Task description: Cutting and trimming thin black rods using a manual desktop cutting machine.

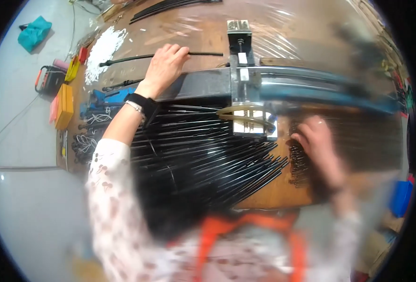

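My left hand (168, 63) is closed around a thin black rod (128, 59) that lies crosswise at the far side of the bench. The rod's thicker, knobbed end points left, and its plain end reaches toward a small metal clamping fixture (243, 80). My right hand (317, 136) is right of the fixture, fingers bent in, beside a cluster of small dark parts (298, 164). Blur hides what its fingers hold, if anything. Between my arms a wide bundle of black rods (208, 150) fans out, with a bent tan tube (245, 115) above their tips.
A long metal beam (203, 84) crosses the wooden bench (273, 188) under the fixture. White small pieces (105, 49) are heaped at the far left, near a yellow bin (64, 107). More rods (170, 7) lie at the far edge. A blue bin (400, 198) stands at right.
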Available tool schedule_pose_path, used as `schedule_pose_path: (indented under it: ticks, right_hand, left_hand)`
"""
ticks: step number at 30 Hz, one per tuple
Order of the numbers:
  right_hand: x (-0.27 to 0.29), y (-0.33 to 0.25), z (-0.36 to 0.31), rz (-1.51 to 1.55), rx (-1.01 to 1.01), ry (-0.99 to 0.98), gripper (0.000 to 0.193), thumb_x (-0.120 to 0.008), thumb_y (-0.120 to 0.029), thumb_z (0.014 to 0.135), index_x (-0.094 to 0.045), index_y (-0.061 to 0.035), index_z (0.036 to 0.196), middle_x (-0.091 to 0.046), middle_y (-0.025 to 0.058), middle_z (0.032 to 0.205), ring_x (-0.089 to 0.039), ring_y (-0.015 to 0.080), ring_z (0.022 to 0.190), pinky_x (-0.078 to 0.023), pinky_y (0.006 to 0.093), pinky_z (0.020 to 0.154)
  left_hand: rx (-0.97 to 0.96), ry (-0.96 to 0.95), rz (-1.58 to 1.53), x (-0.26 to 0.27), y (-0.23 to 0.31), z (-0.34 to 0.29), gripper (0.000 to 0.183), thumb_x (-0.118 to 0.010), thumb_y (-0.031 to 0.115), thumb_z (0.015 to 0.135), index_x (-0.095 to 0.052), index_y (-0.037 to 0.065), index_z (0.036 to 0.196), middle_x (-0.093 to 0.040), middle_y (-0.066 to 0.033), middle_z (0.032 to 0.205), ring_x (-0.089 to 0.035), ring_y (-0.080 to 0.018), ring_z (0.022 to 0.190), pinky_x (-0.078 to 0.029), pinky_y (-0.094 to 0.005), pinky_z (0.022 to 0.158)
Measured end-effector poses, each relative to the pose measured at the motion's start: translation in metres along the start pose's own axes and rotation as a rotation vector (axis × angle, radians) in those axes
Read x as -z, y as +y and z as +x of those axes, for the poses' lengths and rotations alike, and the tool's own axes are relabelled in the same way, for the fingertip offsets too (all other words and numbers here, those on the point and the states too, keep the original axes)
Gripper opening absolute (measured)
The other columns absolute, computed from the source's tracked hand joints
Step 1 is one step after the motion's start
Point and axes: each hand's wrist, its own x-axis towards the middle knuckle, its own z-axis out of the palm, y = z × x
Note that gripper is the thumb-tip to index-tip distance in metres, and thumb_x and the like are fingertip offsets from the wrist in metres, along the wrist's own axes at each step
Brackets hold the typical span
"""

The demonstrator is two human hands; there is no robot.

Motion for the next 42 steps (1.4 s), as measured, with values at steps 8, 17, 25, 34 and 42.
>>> schedule_pose_path:
  ticks: [8,17,25,34,42]
  right_hand:
    - [0.027,-0.018,0.030,0.452,-0.326,-0.087,0.015,-0.074,-0.013,0.081,-0.071,0.0013,0.085,-0.062,0.0136,0.081,-0.058,0.0286,0.081,-0.046,0.0380,0.073]
    - [0.030,-0.024,0.024,0.314,-0.219,-0.023,0.014,-0.072,-0.013,0.083,-0.071,0.0002,0.088,-0.056,0.0138,0.079,-0.057,0.0306,0.077,-0.044,0.0386,0.069]
    - [0.015,0.019,0.003,0.276,-0.227,-0.191,0.020,-0.070,-0.025,0.087,-0.074,-0.0089,0.097,-0.069,0.0136,0.086,-0.066,0.0354,0.079,-0.052,0.0416,0.070]
    - [0.015,-0.002,-0.036,0.626,-0.026,0.053,0.023,-0.076,-0.014,0.082,-0.075,-0.0051,0.103,-0.065,0.0096,0.071,-0.059,0.0244,0.064,-0.046,0.0367,0.059]
    - [0.018,-0.006,-0.067,0.446,0.088,0.216,0.042,-0.071,-0.014,0.084,-0.065,-0.0075,0.126,-0.067,0.0071,0.077,-0.060,0.0252,0.072,-0.051,0.0367,0.060]
  left_hand:
    - [-0.021,-0.511,-0.082,0.035,0.104,-0.050,0.012,-0.059,0.018,0.084,-0.067,0.010,0.078,-0.064,-0.0081,0.084,-0.064,-0.0258,0.087,-0.050,-0.0399,0.076]
    - [0.117,-0.506,-0.135,0.035,0.113,-0.070,0.011,-0.055,0.009,0.088,-0.057,0.002,0.096,-0.058,-0.0119,0.091,-0.060,-0.0274,0.086,-0.049,-0.0385,0.070]
    - [-0.003,-0.635,-0.387,0.084,0.149,-0.052,0.022,-0.060,0.010,0.083,-0.059,0.005,0.105,-0.061,-0.0152,0.088,-0.065,-0.0347,0.082,-0.053,-0.0464,0.067]
    - [0.006,-0.497,-0.459,0.064,0.249,0.001,0.029,-0.054,0.026,0.099,-0.056,0.013,0.124,-0.064,-0.0134,0.075,-0.065,-0.0369,0.059,-0.052,-0.0486,0.051]
    - [-0.125,-0.508,-0.486,0.072,0.275,0.031,0.009,-0.059,0.013,0.092,-0.062,0.009,0.100,-0.060,-0.0107,0.066,-0.063,-0.0319,0.053,-0.050,-0.0435,0.045]
